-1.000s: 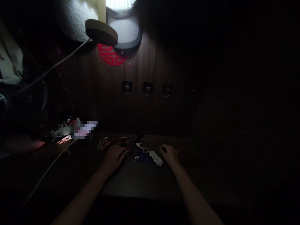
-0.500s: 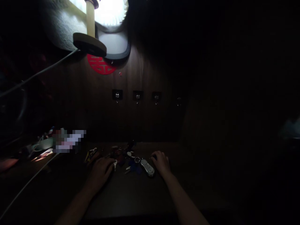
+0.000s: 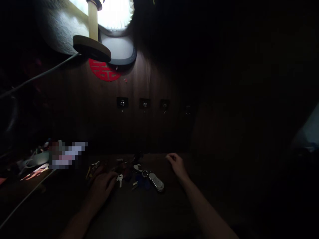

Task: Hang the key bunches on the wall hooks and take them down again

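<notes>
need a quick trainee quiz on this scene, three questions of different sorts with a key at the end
1. Which hand is nearer the silver key?
2. True or false: the red cutout sits higher in the view than the row of dark wall plates.
3. Which of these is nearest the right hand?
a) the silver key
b) the grey fob
c) the lamp

Key:
1. The left hand; its fingertips are right beside the key.
2. True.
3. b
</notes>
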A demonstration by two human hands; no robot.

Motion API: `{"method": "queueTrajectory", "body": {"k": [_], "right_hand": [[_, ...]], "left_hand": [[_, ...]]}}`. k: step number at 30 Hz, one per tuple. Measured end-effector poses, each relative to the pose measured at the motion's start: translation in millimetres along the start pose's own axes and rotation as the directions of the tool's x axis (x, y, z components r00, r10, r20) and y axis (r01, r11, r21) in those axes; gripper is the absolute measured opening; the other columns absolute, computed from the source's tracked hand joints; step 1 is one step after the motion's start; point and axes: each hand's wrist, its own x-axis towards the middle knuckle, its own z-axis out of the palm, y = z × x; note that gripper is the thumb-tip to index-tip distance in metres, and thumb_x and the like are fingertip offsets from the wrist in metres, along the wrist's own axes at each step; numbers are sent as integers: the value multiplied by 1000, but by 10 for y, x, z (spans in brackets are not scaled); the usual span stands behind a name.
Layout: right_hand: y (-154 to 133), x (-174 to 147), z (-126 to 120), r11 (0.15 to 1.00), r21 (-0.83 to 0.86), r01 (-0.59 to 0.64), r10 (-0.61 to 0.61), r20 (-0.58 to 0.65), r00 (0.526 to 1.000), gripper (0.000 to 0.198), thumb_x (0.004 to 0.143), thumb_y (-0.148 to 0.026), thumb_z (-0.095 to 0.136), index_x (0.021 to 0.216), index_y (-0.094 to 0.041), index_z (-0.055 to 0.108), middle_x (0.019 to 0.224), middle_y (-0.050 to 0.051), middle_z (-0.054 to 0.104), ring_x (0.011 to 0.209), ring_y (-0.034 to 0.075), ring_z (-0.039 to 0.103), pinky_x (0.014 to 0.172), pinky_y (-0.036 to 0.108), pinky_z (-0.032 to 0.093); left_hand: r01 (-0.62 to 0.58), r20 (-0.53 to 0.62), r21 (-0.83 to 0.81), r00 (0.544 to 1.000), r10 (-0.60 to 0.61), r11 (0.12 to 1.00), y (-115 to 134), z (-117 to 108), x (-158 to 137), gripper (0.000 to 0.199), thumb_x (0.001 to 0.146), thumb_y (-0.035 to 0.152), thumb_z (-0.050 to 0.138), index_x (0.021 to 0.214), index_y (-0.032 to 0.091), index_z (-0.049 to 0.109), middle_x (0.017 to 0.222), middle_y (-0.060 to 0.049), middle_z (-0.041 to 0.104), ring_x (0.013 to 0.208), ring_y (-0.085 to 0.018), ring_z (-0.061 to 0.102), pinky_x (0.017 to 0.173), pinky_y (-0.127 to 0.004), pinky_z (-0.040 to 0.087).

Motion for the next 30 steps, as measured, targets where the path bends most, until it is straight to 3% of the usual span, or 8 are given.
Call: {"method": "queueTrajectory", "body": {"k": [3, 10, 15, 21, 30], "right_hand": [[-298, 250, 68, 952, 282, -117, 124, -5, 992, 24, 49, -31, 74, 62, -17, 59, 56, -1, 60, 51, 13, 55, 45, 22, 39], [-964, 861, 270, 881, 471, -40, 82, -70, 994, 26, 54, -18, 74, 66, -19, 50, 58, -6, 60, 63, 11, 63, 56, 21, 50], [-1310, 1147, 354, 836, 546, 45, 100, -232, 968, 25, 53, -13, 75, 66, -18, 53, 55, -7, 59, 52, 7, 56, 44, 16, 42], [-1504, 1354, 495, 840, 541, 41, 140, -289, 947, 20, 58, -10, 70, 64, -17, 52, 52, -9, 55, 48, 5, 52, 42, 15, 37], [-1501, 1432, 641, 853, 521, -43, 236, -311, 920, 20, 61, -9, 68, 62, -17, 49, 48, -9, 52, 42, 5, 47, 36, 14, 31]], "left_hand": [[29, 28, -35, 999, -28, 999, 17, -13, 13, 28, 83, 39, 43, 88, 23, 66, 89, -4, 71, 85, -21, 64, 78, -33, 50], [70, 44, -41, 997, -68, 997, -31, 1, 30, 25, 82, 35, 43, 86, 24, 66, 87, -3, 71, 85, -21, 65, 78, -32, 50], [73, 67, -52, 995, -69, 996, -71, 23, 21, 26, 83, 36, 43, 88, 24, 66, 89, -4, 71, 85, -21, 65, 77, -31, 50], [89, 94, -57, 992, -83, 994, -71, 27, 28, 25, 82, 35, 44, 85, 23, 66, 86, -4, 71, 83, -21, 65, 76, -31, 50], [100, 93, -61, 991, -94, 993, -69, 27, 22, 25, 83, 35, 43, 86, 23, 66, 89, -4, 70, 86, -21, 64, 79, -32, 49]]}}
